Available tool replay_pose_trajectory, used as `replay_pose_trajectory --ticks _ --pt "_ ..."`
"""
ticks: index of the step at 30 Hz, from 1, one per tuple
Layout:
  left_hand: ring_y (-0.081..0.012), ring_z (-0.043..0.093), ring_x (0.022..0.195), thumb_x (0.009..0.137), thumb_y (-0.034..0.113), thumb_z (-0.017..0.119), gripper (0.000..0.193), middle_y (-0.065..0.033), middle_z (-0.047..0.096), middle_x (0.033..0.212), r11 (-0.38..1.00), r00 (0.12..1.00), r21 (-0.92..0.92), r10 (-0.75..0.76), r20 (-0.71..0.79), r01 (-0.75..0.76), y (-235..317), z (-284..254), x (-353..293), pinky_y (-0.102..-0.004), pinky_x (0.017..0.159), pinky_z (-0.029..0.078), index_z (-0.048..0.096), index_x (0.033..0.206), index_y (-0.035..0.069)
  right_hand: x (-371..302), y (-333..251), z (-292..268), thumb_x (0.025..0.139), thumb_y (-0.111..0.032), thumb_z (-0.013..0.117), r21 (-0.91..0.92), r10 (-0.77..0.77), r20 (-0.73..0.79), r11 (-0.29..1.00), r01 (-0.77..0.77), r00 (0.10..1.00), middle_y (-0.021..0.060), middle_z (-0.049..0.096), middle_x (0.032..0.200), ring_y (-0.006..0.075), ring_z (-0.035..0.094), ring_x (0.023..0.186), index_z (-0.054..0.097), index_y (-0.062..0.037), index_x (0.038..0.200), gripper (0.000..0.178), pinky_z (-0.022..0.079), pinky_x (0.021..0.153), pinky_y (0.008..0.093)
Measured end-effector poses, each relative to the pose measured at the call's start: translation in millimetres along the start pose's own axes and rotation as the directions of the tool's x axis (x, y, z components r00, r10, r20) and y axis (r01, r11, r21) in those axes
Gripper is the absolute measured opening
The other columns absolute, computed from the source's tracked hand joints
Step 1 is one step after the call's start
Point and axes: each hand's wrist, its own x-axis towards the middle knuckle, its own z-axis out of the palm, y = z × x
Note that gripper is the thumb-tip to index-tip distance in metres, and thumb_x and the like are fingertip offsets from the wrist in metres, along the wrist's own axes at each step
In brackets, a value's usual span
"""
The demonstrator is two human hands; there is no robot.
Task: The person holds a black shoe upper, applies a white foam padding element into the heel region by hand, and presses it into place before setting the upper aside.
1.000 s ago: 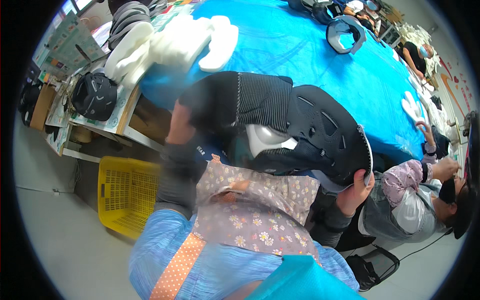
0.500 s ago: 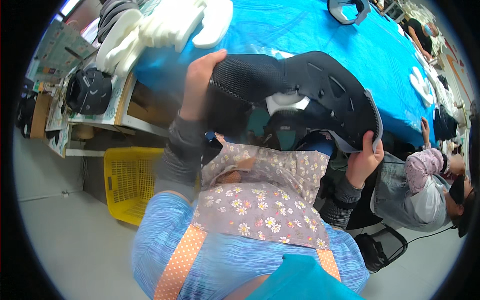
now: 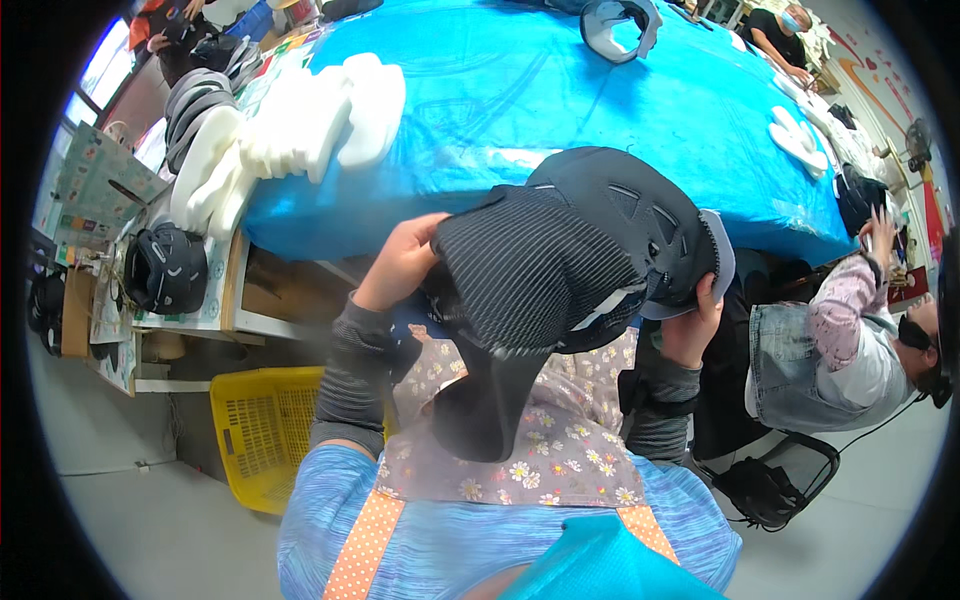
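Between my hands is a black collar-like piece with a smooth slotted shell, a grey rim and a ribbed fabric panel. My left hand grips the panel's left edge, its fingertips partly hidden behind the fabric. My right hand is closed on the shell's right end by the grey rim, thumb on top. A dark flap hangs from the piece over my flowered apron. The piece is raised above my lap, in front of the table edge.
A blue-covered table stands ahead, with white foam pads at left and a grey collar-shaped ring farther back. A yellow crate is on the floor at left. A co-worker sits at right.
The black piece has been turned and tilted, bringing its ribbed panel forward and a flap down over my apron. My hands have drawn closer together. The view has shifted.
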Motion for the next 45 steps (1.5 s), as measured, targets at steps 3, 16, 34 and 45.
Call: replay_pose_trajectory --ticks 3,16,34,45 --pt "-0.0051 0.053 0.083 0.094 0.03 0.061 0.037 0.0011 0.064 0.092 0.984 0.999 -0.179 0.005 0.05 0.004 3.4 7.0 -4.8 -0.0218 0.075 0.045 0.064 0.109 -0.004 1.7 1.5 -2.4 0.1 -0.022 0.058 0.1 0.068 0.007 0.993 -0.068 0.998 0.0116 0.065 0.124 0.0226 0.063 0.11 0.056 0.0021 0.129 0.038 0.047 0.098 0.037" --pt "-0.0081 0.045 0.042 0.098 0.017 0.054 0.042 -0.0013 0.051 0.051 0.976 0.955 -0.217 -0.065 -0.288 0.001 56.9 34.9 -28.9 -0.0238 0.041 0.033 0.05 0.057 0.006 2.1 25.8 -61.1 0.098 -0.017 0.062 -0.111 0.245 -0.127 0.959 -0.259 0.961 0.0096 0.072 0.102 0.0156 0.068 0.086 0.066 0.0043 0.11 0.025 0.053 0.078 0.0286" --pt "-0.0232 0.044 0.045 0.084 0.008 0.066 0.029 -0.0109 0.046 0.051 0.988 0.818 -0.005 0.132 0.561 -0.156 -32.1 124.6 -32.6 -0.036 0.046 0.032 0.054 0.059 0.001 -93.2 56.0 -135.4 0.077 -0.011 0.075 -0.831 0.246 0.46 0.457 0.316 0.853 0.0158 0.065 0.116 0.0302 0.063 0.108 0.062 -0.0012 0.12 0.046 0.049 0.096 0.0385" --pt "-0.0216 0.055 0.047 0.088 0.011 0.065 0.027 -0.0112 0.058 0.055 0.998 0.885 0.03 0.036 0.464 -0.056 -18.1 120.1 -37.9 -0.034 0.047 0.04 0.065 0.062 0.002 -50.2 -3.0 -60.5 0.059 -0.043 0.084 -0.67 0.417 0.704 0.123 0.732 0.574 0.01 0.064 0.091 0.0309 0.061 0.086 0.065 -0.0033 0.11 0.067 0.048 0.081 0.0418"
